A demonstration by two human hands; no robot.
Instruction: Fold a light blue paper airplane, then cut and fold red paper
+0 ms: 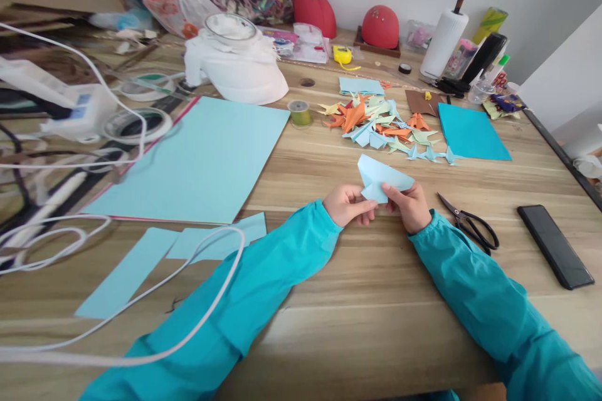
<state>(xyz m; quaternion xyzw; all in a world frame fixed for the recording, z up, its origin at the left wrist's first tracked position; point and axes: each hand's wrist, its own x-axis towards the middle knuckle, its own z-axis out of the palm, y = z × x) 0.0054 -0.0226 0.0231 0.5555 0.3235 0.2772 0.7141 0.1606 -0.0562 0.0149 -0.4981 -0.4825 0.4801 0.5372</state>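
A partly folded piece of light blue paper (pixel 379 174) is held above the table between both hands. My left hand (pixel 347 203) pinches its lower left corner, thumb on top. My right hand (pixel 408 205) grips the lower right part, with its thumb pressed on the paper and the fingers hidden behind. Beyond the paper lies a pile of small folded paper cranes (pixel 371 122) in orange, pale green, yellow and light blue. Black-handled scissors (pixel 470 223) rest on the table just right of my right hand, blades slightly apart.
Left lie a large light blue sheet stack (pixel 202 156), cut strips (pixel 126 272) and a white cable (pixel 235 263) crossing before my left sleeve. A thread spool (pixel 300 114) stands mid-table. Right are a phone (pixel 555 245) and bright blue paper (pixel 473 131). Red domes (pixel 380 26) stand behind.
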